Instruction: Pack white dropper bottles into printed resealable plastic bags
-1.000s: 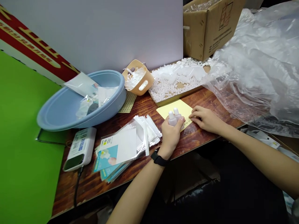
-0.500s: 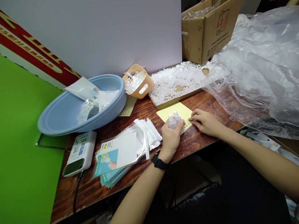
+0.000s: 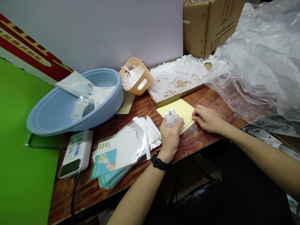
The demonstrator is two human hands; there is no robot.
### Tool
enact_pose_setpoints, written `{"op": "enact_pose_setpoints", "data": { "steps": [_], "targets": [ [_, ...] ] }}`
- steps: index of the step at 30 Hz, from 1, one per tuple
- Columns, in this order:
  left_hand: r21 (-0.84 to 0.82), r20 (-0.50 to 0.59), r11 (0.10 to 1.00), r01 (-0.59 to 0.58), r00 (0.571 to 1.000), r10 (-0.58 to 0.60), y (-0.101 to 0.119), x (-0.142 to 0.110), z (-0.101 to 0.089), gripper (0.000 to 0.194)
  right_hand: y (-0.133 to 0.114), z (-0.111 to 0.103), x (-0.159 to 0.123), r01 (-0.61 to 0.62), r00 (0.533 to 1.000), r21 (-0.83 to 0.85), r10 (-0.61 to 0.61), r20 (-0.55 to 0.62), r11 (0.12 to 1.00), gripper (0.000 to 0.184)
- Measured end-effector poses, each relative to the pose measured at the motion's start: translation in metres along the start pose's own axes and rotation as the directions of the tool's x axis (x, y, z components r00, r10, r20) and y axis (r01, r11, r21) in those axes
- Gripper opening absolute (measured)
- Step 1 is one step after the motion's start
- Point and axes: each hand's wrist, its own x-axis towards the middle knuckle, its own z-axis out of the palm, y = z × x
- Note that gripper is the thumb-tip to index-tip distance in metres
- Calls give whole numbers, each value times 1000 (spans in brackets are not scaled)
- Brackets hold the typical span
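Snugly, a left hand (image 3: 170,140) closes around two small white plastic dropper bottles (image 3: 170,120) at lower centre, its fingers pressed together and curled about the bottle bodies. The bottles stand side by side, touching, with their narrow pointed tips rising above the fingers and tilting toward the upper left. They are held just over the lower-left part of a yellow sheet of paper (image 3: 180,109). That forearm rises from the bottom of the frame, a black wristwatch (image 3: 159,162) on its wrist.

To the right, a right hand (image 3: 207,120) lies palm down and holds nothing, its forearm reaching in from the right edge. Its fingers (image 3: 198,114) sit close together, lightly curved, with the tips at the right edge of the yellow sheet.

The sheet lies on a dark wooden table (image 3: 201,147), just below a shallow tray (image 3: 173,98) heaped with white plastic pieces. Beside the left hand is a stack of clear packets with printed cards (image 3: 117,150), and farther left a white boxy device with a cable (image 3: 76,153). A blue plastic basin (image 3: 47,109) holding clear bags and a tan plastic basket (image 3: 146,79) sit at upper left. Crumpled clear plastic sheeting (image 3: 257,62) and a cardboard box (image 3: 211,28) fill the upper right.
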Motion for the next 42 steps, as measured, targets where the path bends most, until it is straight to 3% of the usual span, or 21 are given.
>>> {"op": "enact_pose_setpoints", "data": {
  "steps": [5,9,13,18,22,27,30,35,42],
  "targets": [
    [-216,-2,971,102,994,-105,15,-4,6,23,-11,-11,-11,39,996,131,-28,-88,991,12],
    [-313,-1,942,118,992,-124,36,-7,9,19,-50,-16,-24,226,953,296,-147,-264,928,8],
    [-427,-16,889,163,982,-188,54,-11,5,24,-88,-6,-27,376,901,334,-258,-348,864,8],
    [-446,25,863,237,967,-253,65,-15,-5,24,-107,10,-15,444,874,312,-328,-358,840,13],
    [-469,22,861,195,978,-210,67,-19,-9,25,-116,15,-9,435,872,322,-305,-382,841,12],
    [-512,2,828,227,965,-263,72,-26,-10,26,-132,23,-8,415,872,348,-258,-415,841,10],
    [-530,-16,820,218,964,-266,78,-30,-13,25,-142,30,-9,418,841,342,-215,-497,842,10],
    [-640,31,726,253,952,-305,88,-34,-20,24,-155,37,-8,433,789,322,-182,-587,842,12],
    [-626,7,749,216,962,-271,88,-34,-29,23,-165,39,-2,409,819,377,-152,-554,831,12]
  ]
}}
